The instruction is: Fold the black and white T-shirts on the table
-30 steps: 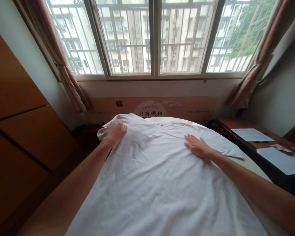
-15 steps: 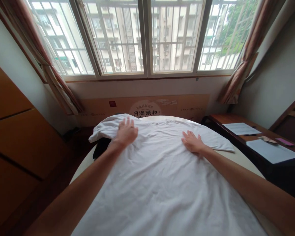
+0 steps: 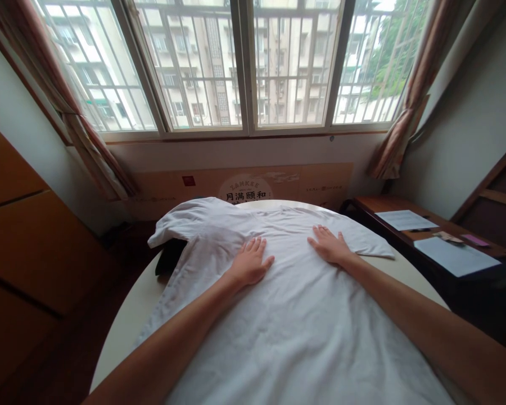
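A white T-shirt [image 3: 287,326] lies spread over a round cream table [image 3: 122,315], its surface wrinkled. One sleeve bunches at the far left and drapes over a black object [image 3: 171,257] whose kind I cannot make out; the other sleeve lies flat at the right. My left hand [image 3: 252,262] rests palm down on the shirt near its middle, fingers stretched out. To the right of it, my right hand [image 3: 329,245] also lies flat on the cloth, fingers spread. Neither hand grips the fabric.
Behind the table, a printed cardboard panel [image 3: 160,183] stands against the wall under a barred window. At the right is a dark wooden table [image 3: 366,205] with paper sheets [image 3: 455,256] and a pink item [image 3: 474,240]. An orange-brown cabinet [image 3: 17,242] stands at the left.
My left hand has moved right and nearer to me, from the left shoulder area to the shirt's middle. My right hand stays in about the same place on the cloth.
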`<state>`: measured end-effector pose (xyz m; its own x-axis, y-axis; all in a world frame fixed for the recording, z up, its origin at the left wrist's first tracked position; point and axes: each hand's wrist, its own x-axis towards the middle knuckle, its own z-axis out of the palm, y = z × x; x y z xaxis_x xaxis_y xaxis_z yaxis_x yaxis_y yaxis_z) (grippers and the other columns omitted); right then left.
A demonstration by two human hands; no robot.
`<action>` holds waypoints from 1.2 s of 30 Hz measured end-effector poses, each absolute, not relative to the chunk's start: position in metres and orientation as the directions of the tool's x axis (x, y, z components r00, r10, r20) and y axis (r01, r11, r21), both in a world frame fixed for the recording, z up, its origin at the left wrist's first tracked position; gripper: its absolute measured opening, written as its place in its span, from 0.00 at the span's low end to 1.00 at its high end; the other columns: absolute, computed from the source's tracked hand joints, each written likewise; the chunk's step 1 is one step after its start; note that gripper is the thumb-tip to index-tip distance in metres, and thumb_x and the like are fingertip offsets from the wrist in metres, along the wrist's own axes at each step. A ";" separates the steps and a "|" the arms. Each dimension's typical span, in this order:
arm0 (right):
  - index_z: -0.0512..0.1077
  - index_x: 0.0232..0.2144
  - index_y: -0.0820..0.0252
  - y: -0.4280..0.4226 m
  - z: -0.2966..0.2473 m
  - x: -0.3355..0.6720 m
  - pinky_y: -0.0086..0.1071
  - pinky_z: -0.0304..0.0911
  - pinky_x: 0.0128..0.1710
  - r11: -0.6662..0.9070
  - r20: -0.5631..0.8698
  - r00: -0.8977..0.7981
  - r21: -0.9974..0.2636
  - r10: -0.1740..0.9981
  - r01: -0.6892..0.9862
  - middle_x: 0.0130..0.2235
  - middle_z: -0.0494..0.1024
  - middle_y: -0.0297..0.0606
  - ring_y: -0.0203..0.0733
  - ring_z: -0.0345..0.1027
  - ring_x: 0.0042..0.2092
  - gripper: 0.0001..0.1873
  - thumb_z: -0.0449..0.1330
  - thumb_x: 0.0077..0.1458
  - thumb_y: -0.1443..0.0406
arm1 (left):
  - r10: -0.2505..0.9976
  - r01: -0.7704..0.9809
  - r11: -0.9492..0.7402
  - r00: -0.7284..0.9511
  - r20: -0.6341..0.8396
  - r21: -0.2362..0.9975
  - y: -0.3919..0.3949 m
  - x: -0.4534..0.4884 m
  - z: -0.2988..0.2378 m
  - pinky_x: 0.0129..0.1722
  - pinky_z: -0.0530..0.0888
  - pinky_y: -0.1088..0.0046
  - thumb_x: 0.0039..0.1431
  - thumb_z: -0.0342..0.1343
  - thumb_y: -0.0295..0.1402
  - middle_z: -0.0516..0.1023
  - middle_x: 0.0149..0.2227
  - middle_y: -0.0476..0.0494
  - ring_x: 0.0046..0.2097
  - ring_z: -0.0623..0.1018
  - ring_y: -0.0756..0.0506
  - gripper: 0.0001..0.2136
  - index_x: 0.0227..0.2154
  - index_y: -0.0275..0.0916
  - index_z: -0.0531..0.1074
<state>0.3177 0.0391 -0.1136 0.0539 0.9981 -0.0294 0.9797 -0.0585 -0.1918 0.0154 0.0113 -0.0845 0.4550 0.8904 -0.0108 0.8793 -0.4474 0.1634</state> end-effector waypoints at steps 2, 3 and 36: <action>0.46 0.77 0.58 0.044 -0.117 0.339 0.64 0.32 0.72 -0.112 -0.035 0.108 -0.197 0.994 0.974 0.78 0.42 0.44 0.51 0.36 0.77 0.37 0.38 0.73 0.49 | 0.898 0.888 -0.434 0.439 0.000 0.152 0.008 0.010 -0.084 0.74 0.47 0.51 0.73 0.38 0.49 0.47 0.77 0.33 0.77 0.48 0.36 0.35 0.74 0.31 0.51; 0.46 0.77 0.58 0.045 -0.119 0.349 0.64 0.33 0.72 -0.139 -0.036 0.135 -0.202 0.990 0.969 0.78 0.42 0.45 0.51 0.36 0.77 0.37 0.38 0.73 0.49 | 0.900 0.891 -0.431 0.435 0.004 0.146 0.006 0.008 -0.085 0.74 0.47 0.52 0.73 0.38 0.48 0.47 0.77 0.33 0.77 0.48 0.36 0.35 0.74 0.31 0.51; 0.54 0.74 0.62 0.080 -0.121 0.396 0.63 0.39 0.71 -0.367 0.027 0.383 -0.232 0.923 0.901 0.76 0.50 0.52 0.57 0.42 0.76 0.34 0.38 0.73 0.56 | 0.915 0.906 -0.404 0.401 0.053 0.125 -0.001 -0.005 -0.089 0.74 0.50 0.58 0.72 0.42 0.50 0.50 0.76 0.32 0.77 0.52 0.38 0.36 0.74 0.31 0.54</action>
<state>0.3956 0.0795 -0.1214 0.3831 0.9233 0.0269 0.9009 -0.3670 -0.2316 -0.0054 -0.0006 -0.0890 0.4006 0.9147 0.0530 0.9061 -0.4041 0.1252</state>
